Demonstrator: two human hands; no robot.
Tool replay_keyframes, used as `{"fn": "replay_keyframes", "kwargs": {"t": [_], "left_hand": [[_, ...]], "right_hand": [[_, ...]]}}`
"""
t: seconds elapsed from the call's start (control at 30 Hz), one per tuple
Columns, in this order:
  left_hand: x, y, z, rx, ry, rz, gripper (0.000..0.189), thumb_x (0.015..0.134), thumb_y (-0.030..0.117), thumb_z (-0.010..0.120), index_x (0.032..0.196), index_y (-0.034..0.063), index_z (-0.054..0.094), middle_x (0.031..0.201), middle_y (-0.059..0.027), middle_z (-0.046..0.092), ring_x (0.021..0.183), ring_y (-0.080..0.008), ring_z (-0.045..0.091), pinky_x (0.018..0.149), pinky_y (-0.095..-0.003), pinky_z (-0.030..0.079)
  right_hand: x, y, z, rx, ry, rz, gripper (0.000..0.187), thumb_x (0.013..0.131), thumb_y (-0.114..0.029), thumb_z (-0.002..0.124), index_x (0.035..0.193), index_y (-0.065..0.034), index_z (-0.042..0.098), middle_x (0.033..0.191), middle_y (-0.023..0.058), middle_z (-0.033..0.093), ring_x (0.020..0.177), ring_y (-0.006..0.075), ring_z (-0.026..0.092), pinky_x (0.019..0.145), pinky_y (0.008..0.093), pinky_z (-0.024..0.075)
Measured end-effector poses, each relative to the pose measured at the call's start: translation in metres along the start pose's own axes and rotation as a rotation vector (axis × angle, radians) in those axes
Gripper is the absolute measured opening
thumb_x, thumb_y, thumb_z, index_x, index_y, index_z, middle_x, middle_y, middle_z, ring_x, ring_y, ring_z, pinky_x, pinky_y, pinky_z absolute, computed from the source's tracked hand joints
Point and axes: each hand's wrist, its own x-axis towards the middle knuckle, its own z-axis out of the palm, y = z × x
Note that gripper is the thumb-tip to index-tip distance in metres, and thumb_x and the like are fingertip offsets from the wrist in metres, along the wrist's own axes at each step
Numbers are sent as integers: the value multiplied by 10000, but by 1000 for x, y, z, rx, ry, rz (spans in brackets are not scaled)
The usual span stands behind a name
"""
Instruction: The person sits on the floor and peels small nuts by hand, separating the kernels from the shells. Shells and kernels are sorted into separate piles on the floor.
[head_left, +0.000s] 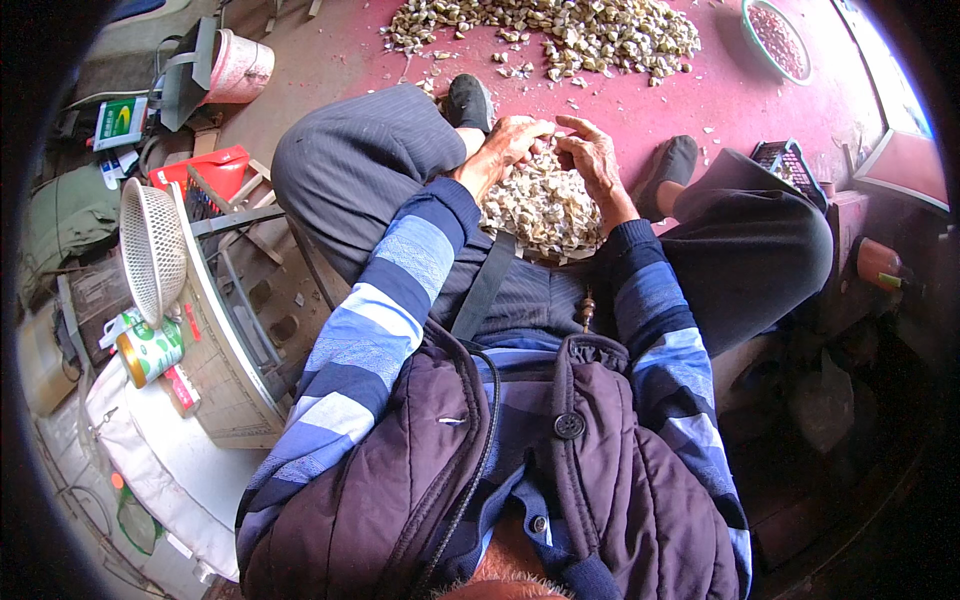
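A heap of pale, broken shell-like pieces (544, 206) lies between my knees, close to my lap. Over its far left edge is my left hand (517, 142), fingers bent and pinched together; a small pale bit seems to be at the fingertips. My right hand (592, 154) is over the far right side of the heap, its index finger stretched toward the left hand and the other fingers curled. The two hands nearly meet. Whether the right fingers hold anything is hidden. A larger pile of whole greenish-tan pods or nuts (615, 37) spreads on the red floor beyond my feet.
A green-rimmed basin (808, 71) of small reddish pieces stands far right. A black plastic crate (787, 154) sits beside my right knee. On the left are a pink bucket (247, 69), a red container (232, 169), a white mesh basket (154, 255) and a jar (150, 356) on a wooden surface.
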Motion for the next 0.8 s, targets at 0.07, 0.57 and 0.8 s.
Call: {"fn": "replay_keyframes", "kwargs": {"t": [0.07, 0.57, 0.8], "left_hand": [[-2, 2, 1, -7, 21, -4, 257, 901, 321, 652, 885, 65, 639, 661, 23, 546, 445, -44, 407, 376, -202, 293], [-7, 6, 4, -51, 12, -121, 304, 920, 343, 580, 808, 61, 594, 624, -12, 532, 431, -81, 418, 368, -229, 280], [-1, 1, -3, -24, -75, -103, 310, 908, 388, 553, 844, 89, 610, 650, -1, 549, 459, -91, 421, 399, -258, 306]], "right_hand": [[3, 4, -4, -99, 35, 18, 359, 870, -96, 611, 1213, 9, 628, 797, 50, 652, 662, 107, 579, 617, 242, 481], [4, 4, 1, 115, -45, -35, 146, 929, -159, 639, 947, -16, 619, 794, 20, 624, 699, 111, 601, 653, 257, 516], [1, -1, 0, -95, -87, -91, 222, 927, -225, 576, 851, -17, 573, 729, 11, 568, 626, 112, 549, 616, 275, 492]]}}
